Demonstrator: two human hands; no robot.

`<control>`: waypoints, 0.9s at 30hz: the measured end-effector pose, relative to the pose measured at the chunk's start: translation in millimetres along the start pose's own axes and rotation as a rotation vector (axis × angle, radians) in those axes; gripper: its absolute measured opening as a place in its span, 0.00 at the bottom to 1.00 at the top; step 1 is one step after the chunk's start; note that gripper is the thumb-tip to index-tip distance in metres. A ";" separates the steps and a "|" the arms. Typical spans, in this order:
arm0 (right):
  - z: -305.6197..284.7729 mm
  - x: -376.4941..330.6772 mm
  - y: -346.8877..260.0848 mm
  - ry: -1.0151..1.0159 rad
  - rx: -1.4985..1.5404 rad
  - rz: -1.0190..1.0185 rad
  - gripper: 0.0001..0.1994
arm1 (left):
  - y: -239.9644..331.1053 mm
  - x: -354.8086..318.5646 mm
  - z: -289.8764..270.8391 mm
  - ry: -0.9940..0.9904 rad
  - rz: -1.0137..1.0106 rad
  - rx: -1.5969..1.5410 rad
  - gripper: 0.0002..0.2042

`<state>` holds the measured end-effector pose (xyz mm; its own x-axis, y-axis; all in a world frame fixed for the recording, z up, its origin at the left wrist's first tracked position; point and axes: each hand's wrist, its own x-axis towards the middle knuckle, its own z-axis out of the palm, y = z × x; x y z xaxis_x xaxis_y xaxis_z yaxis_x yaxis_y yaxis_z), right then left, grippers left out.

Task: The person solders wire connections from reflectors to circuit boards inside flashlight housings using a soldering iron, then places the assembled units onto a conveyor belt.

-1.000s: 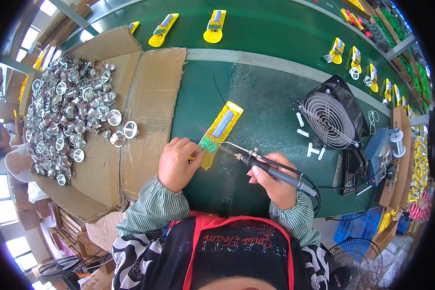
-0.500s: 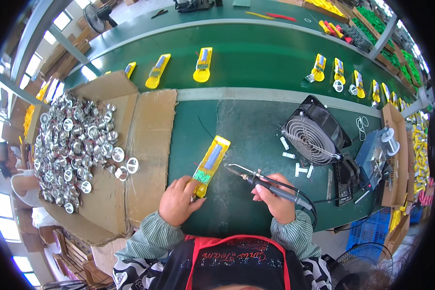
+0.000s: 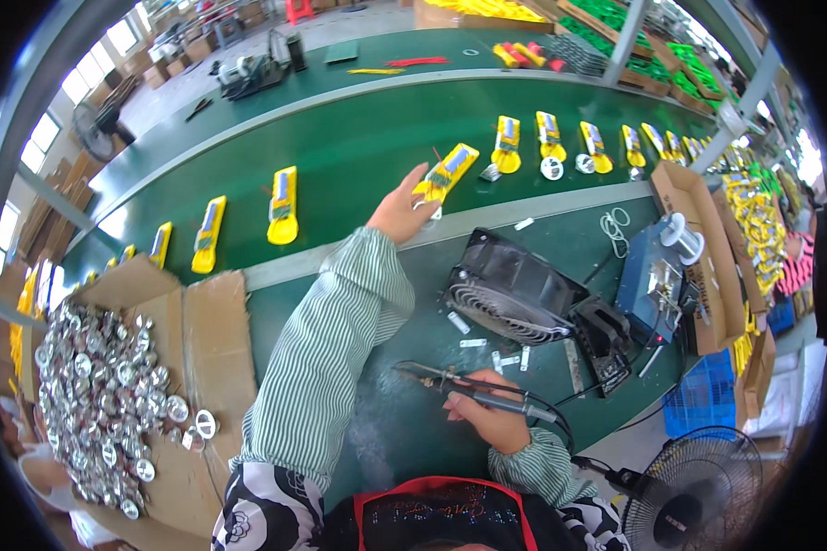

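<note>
My left hand (image 3: pixel 399 211) reaches far forward over the edge of the green conveyor belt (image 3: pixel 349 151). Its fingers grip a yellow flashlight housing (image 3: pixel 454 171) by the near end; a blue-grey battery and a green circuit board lie inside. Something whitish shows just under these fingers, too covered to make out. Low over the workbench (image 3: pixel 413 441), my right hand (image 3: pixel 492 419) is closed around a soldering iron (image 3: pixel 504 401), its tip pointing left. A thin metal tube runs along the iron above its tip.
Similar yellow housings (image 3: pixel 283 207) lie along the belt, some at right with silver reflectors (image 3: pixel 551 168). A cardboard box (image 3: pixel 216 321) of reflectors stands at left. Right of centre are a black fan (image 3: pixel 510 289), white strips (image 3: pixel 473 342), a blue soldering station (image 3: pixel 651 285) and a solder spool (image 3: pixel 682 239).
My left hand has carried the yellow housing from the bench forward to the belt. The soldering iron remains in my right hand over the bench. The view has shifted to the right.
</note>
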<state>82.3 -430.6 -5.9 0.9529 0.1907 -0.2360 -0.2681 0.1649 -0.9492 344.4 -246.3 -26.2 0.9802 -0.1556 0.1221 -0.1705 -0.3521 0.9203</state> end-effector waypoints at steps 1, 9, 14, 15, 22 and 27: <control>0.1 1.3 0.5 -0.010 -0.004 0.008 0.10 | 0.1 13.5 5.8 -0.044 0.048 -0.202 0.27; -13.9 5.5 4.7 -0.033 -0.053 0.045 0.09 | 28.5 -14.9 -65.7 0.305 -0.151 1.306 0.29; -2.8 1.2 -0.8 -0.074 -0.127 -0.013 0.08 | -56.7 -40.7 -144.5 0.282 -0.411 1.053 0.34; -2.8 -0.2 -0.9 -0.078 -0.143 -0.005 0.08 | -60.1 -44.4 -143.8 0.273 -0.299 0.995 0.33; 6.6 -7.6 2.0 -0.090 -0.073 -0.123 0.07 | -57.4 -126.2 -129.8 0.343 0.024 0.952 0.29; 6.8 -19.0 2.7 -0.079 -0.152 -0.235 0.08 | 29.7 -228.4 -73.8 0.215 0.009 0.906 0.25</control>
<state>62.5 -427.2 -2.6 0.9706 0.2405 0.0055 -0.0110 0.0674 -0.9977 122.8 -153.1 0.7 0.9604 -0.0193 0.2779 -0.1028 -0.9518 0.2890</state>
